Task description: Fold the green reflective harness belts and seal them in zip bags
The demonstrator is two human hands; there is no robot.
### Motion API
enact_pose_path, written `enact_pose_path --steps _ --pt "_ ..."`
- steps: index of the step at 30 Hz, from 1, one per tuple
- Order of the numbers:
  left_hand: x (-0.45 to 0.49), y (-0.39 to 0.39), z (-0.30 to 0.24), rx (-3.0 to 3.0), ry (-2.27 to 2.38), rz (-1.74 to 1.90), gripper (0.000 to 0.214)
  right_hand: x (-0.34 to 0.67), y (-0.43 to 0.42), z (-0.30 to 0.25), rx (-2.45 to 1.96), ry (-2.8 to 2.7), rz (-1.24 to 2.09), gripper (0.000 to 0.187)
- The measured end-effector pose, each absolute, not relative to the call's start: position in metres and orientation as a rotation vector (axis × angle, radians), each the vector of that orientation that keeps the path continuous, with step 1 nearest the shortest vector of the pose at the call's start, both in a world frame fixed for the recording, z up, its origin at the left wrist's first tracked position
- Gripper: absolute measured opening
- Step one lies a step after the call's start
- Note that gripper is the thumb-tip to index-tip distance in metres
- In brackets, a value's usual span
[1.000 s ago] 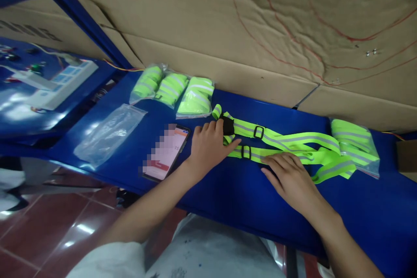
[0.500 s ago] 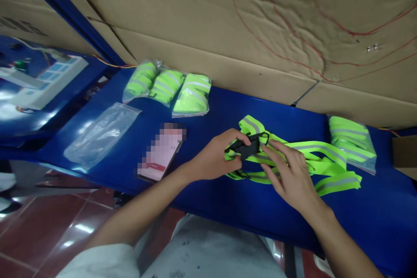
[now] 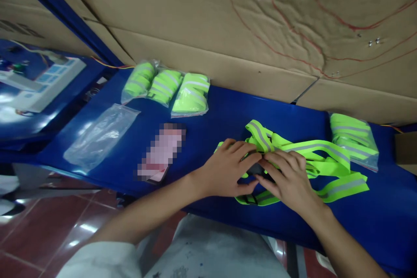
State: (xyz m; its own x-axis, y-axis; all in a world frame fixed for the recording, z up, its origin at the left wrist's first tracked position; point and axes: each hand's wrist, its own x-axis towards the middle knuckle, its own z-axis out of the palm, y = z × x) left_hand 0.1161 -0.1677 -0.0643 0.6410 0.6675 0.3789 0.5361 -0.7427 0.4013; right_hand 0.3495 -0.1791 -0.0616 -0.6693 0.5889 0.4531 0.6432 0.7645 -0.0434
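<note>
A neon-yellow strap harness with silver reflective stripes (image 3: 332,150) lies in loose loops on the blue table. My left hand (image 3: 226,169) curls over its left end, fingers bent around a black plastic buckle (image 3: 256,168). From the other side my right hand (image 3: 288,176) pinches the same buckle, thumb below and fingers above. Both sets of fingertips nearly meet and cover most of the buckle. One strap loop stands up behind the hands, while another with a small black slider (image 3: 250,200) hangs toward the table's front edge.
Three bagged yellow strap bundles (image 3: 191,94) stand along the cardboard wall (image 3: 195,17); another bagged bundle (image 3: 353,137) is at the right. A flat transparent zip bag (image 3: 100,139) and a phone (image 3: 159,156) lie left. A white power strip (image 3: 48,87) rests on the neighbouring table.
My hands have come closer together over the buckle, covering more of it. The left fingers have moved across its top, and the straps have shifted slightly toward me and right.
</note>
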Motion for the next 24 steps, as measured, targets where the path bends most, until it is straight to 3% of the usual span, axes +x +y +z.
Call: enact_pose_path --steps 8,16,20,24 --pt "0.104 -0.164 -0.063 2.876 0.895 0.557 0.039 0.346 -0.178 -0.064 -0.942 -2.504 -0.065 0.025" --pt "0.094 -0.161 -0.053 2.846 0.83 0.649 0.035 0.347 -0.178 -0.054 -0.939 -2.527 -0.001 0.03" --pt "0.079 -0.156 -0.043 2.707 0.961 0.828 0.029 0.369 -0.166 -0.053 -1.015 -2.48 -0.098 0.029" --pt "0.049 -0.155 -0.026 2.369 1.263 1.114 0.037 0.41 -0.154 -0.041 -1.169 -2.162 -0.176 0.035"
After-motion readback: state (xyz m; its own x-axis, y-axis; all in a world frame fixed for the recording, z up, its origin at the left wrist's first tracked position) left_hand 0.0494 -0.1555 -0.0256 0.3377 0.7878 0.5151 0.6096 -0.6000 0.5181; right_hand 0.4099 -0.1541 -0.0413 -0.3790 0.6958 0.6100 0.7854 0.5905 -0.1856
